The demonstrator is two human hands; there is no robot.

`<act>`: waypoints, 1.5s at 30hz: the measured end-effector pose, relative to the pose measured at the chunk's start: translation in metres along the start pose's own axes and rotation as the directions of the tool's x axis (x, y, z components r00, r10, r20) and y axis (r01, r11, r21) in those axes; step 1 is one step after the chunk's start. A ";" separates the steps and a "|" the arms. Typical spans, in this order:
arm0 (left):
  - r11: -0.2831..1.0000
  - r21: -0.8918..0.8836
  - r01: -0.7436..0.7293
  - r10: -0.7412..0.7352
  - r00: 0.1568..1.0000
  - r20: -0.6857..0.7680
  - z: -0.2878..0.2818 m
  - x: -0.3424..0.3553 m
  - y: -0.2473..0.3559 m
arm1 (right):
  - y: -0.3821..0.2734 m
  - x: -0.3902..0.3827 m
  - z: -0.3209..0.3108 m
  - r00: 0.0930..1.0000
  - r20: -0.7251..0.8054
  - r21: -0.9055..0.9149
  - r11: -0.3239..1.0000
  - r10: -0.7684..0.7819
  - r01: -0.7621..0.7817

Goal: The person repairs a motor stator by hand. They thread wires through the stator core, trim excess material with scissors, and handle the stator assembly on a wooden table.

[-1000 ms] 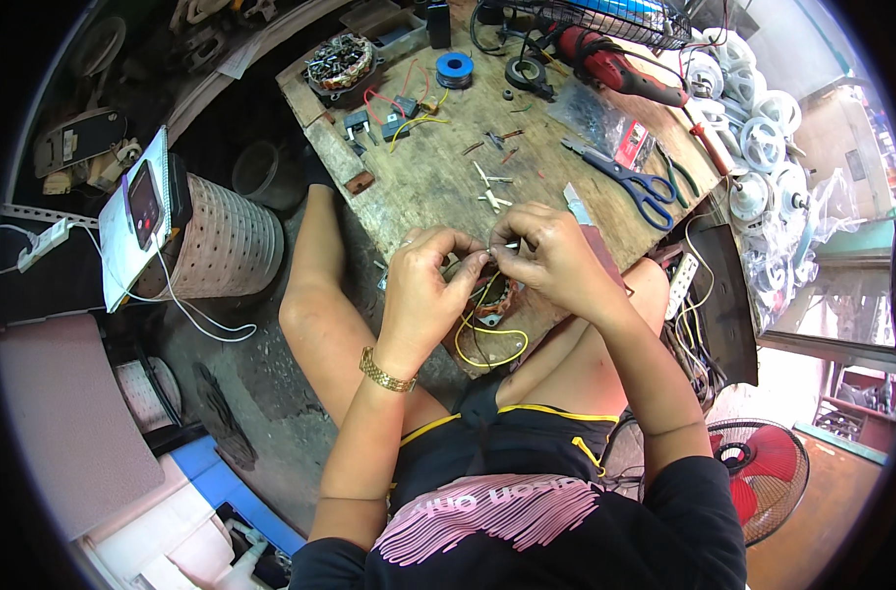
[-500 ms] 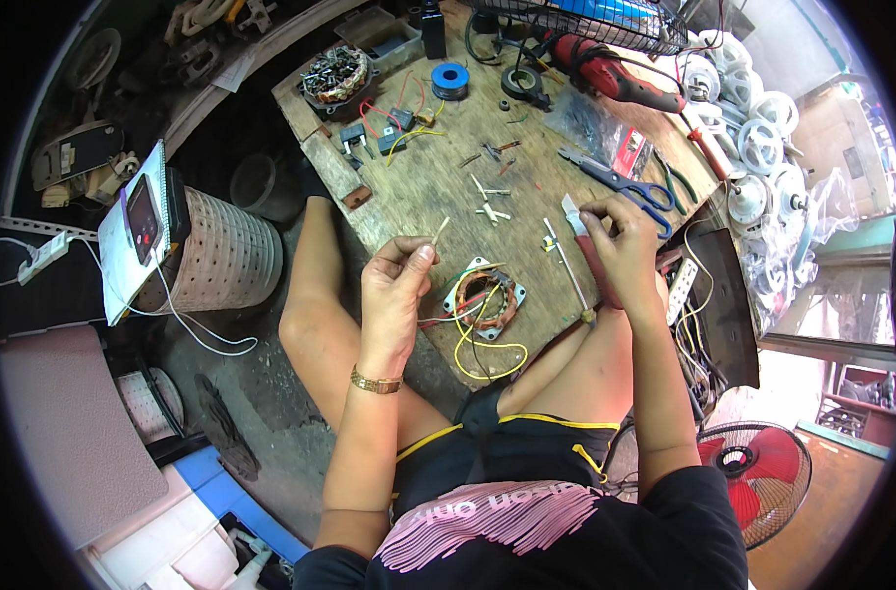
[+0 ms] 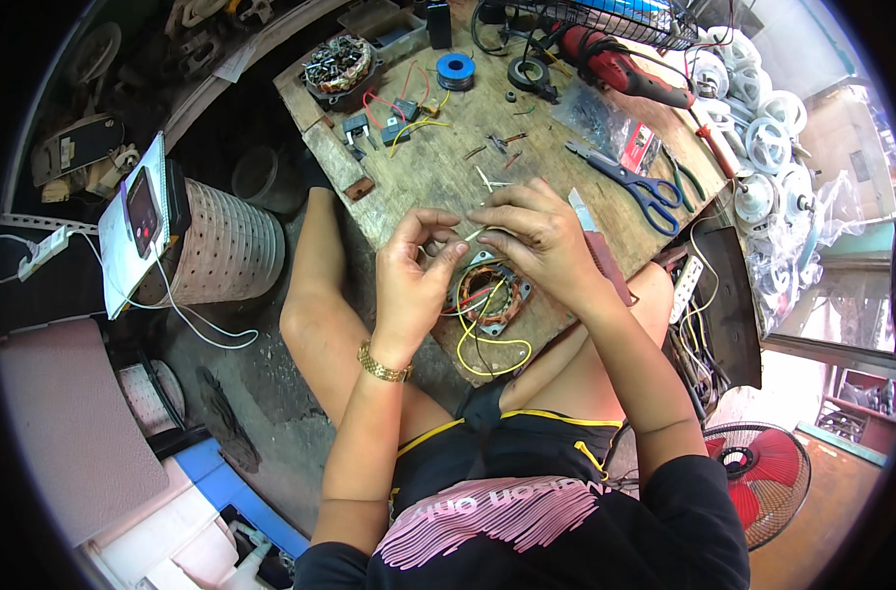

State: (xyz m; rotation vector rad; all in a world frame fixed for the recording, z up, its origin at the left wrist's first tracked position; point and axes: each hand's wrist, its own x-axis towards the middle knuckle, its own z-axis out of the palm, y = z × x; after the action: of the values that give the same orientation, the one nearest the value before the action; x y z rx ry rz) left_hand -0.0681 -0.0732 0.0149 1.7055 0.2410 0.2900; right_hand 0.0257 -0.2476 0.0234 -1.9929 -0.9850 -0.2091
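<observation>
My left hand [image 3: 416, 275] and my right hand [image 3: 534, 239] meet over a motor stator [image 3: 488, 295] with copper windings that lies at the near edge of a wooden bench [image 3: 438, 177]. Both hands pinch a thin pale sleeve or wire [image 3: 473, 235] between their fingertips, just above the stator. Red, yellow and black leads [image 3: 487, 339] hang from the stator over the bench edge toward my lap. A gold bracelet sits on my left wrist.
Blue-handled scissors [image 3: 633, 181], a red power tool [image 3: 615, 69], a blue wire spool [image 3: 456, 69], a second stator [image 3: 336, 64] and small parts lie on the bench. A perforated white drum [image 3: 227, 251] with a phone [image 3: 141, 208] stands left. A red fan [image 3: 768, 477] is at right.
My hands, apart half a second ago with the right one reaching out over the bench, have come back together above the stator and now share the thin piece.
</observation>
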 end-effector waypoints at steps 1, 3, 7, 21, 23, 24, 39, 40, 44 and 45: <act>0.999 -0.042 -0.019 0.019 1.000 -0.003 0.002 -0.003 0.003 | 0.001 -0.001 0.001 0.999 0.048 0.061 0.998 -0.010 0.007; 0.995 -0.101 -0.007 0.005 1.000 -0.029 0.002 -0.009 0.005 | -0.006 0.001 -0.004 0.994 0.104 0.123 0.992 -0.036 0.023; 0.851 0.470 -0.236 0.193 0.972 0.137 -0.015 -0.025 0.010 | 0.002 -0.010 -0.023 0.996 0.068 0.071 0.995 0.066 -0.070; 0.694 0.690 -0.205 0.229 0.972 0.058 0.010 -0.064 0.012 | -0.004 -0.040 -0.031 0.977 0.113 0.081 0.979 0.178 -0.188; 0.708 0.679 -0.191 0.229 0.973 0.035 0.010 -0.063 0.012 | -0.006 -0.044 -0.029 0.969 0.124 0.121 0.966 0.215 -0.230; 0.750 0.642 -0.160 0.182 0.983 0.033 0.010 -0.062 0.011 | -0.006 -0.046 -0.027 0.950 0.114 0.177 0.935 0.291 -0.307; 0.913 0.407 0.033 -0.028 0.999 -0.018 0.005 -0.032 0.004 | -0.009 -0.050 -0.015 0.966 0.173 0.037 0.979 0.193 -0.202; 0.913 0.406 0.026 -0.020 1.000 -0.018 0.005 -0.030 0.005 | -0.007 -0.051 -0.014 0.977 0.175 0.028 0.991 0.122 -0.129; 0.893 0.448 -0.031 0.042 0.999 -0.014 0.007 -0.028 -0.001 | -0.003 -0.056 -0.008 0.976 0.198 -0.029 0.996 0.092 -0.088; 0.883 0.462 -0.086 0.100 0.995 -0.007 0.008 -0.029 -0.003 | -0.001 -0.057 -0.007 0.976 0.200 -0.041 0.996 0.081 -0.075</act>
State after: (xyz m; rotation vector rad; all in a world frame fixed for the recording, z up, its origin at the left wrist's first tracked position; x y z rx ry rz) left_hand -0.0926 -0.0890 0.0096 2.1916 0.2651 0.3490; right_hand -0.0123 -0.2850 0.0007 -2.1097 -1.0328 0.0207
